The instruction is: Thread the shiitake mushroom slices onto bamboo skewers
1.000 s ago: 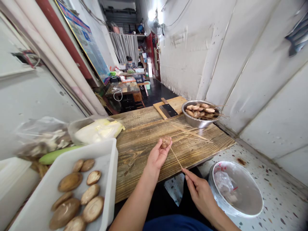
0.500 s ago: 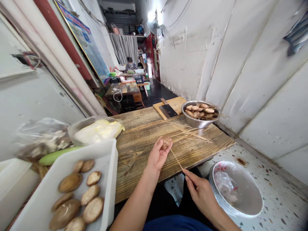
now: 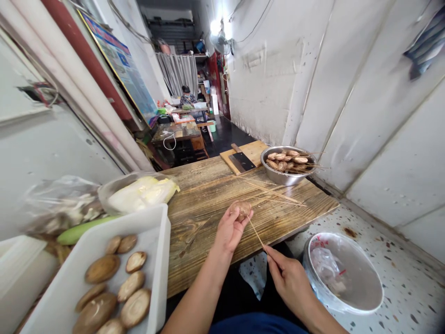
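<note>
Between the fingers of my left hand point(image 3: 227, 232) is a brown mushroom point(image 3: 240, 209), held up above the wooden table point(image 3: 194, 199). My right hand point(image 3: 288, 273) pinches a thin wooden skewer point(image 3: 256, 232) near its lower end. The skewer's far end meets the mushroom at my left fingertips; how deep it goes in is hidden. Several loose skewers point(image 3: 274, 194) lie crossed on the table beyond my hands. A white plastic tray point(image 3: 160, 260) to the left holds several mushrooms point(image 3: 102, 268), some showing their pale undersides.
A metal bowl point(image 3: 285, 178) of skewered mushrooms stands at the table's right, beside a cutting board point(image 3: 255, 150) with a cleaver point(image 3: 241, 161). A lined bucket point(image 3: 361, 278) sits on the floor at right. Behind the tray lie a bagged cabbage point(image 3: 142, 192) and a green vegetable point(image 3: 81, 229).
My left hand and the mushroom have shifted slightly right, nearer to my right hand. Less of the skewer shows between the two hands. The view has tilted a little.
</note>
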Available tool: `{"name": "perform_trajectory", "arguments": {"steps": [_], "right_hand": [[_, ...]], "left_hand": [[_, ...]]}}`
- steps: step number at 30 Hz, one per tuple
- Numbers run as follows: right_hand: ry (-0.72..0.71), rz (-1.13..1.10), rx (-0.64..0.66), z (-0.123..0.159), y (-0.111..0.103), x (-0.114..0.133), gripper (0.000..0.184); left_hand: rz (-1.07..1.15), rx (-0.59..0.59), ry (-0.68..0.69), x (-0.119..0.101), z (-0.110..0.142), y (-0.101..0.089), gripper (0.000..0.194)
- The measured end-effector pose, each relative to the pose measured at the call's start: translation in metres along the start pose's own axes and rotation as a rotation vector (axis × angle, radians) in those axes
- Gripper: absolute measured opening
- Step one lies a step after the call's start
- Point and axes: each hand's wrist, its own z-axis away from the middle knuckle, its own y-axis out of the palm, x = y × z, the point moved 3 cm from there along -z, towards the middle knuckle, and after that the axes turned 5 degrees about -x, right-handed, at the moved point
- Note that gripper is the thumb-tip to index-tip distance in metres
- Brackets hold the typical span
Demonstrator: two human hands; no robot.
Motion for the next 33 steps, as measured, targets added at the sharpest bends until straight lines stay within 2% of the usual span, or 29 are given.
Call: {"name": "perform_trajectory", "arguments": {"steps": [5, 11, 15, 17, 21, 27, 33], "right_hand": [[-0.020, 0.003, -0.036, -0.006, 0.000, 0.005, 0.040], [-0.073, -0.127, -0.105, -0.013, 0.004, 0.007, 0.035], [-0.126, -0.225, -0.045, -0.015, 0.004, 0.018, 0.031], [-0.172, -0.250, -0.058, -0.015, 0.001, 0.026, 0.030], [-0.282, -0.276, -0.123, -0.015, -0.011, 0.041, 0.028], [-0.466, -0.271, -0.172, -0.014, -0.028, 0.061, 0.031], [-0.503, -0.216, -0.223, -0.010, -0.040, 0.073, 0.029]], "left_hand": [[-0.006, 0.035, 0.009, 0.001, 0.005, 0.007, 0.014], [-0.023, 0.083, 0.038, -0.013, 0.012, 0.016, 0.015], [-0.059, 0.086, 0.048, -0.021, 0.023, 0.022, 0.013], [-0.087, 0.119, 0.080, -0.025, 0.031, 0.026, 0.013], [-0.137, 0.194, 0.097, -0.034, 0.047, 0.037, 0.026], [-0.148, 0.312, 0.080, -0.038, 0.070, 0.050, 0.022], [-0.122, 0.346, 0.095, -0.033, 0.083, 0.056, 0.023]]}}
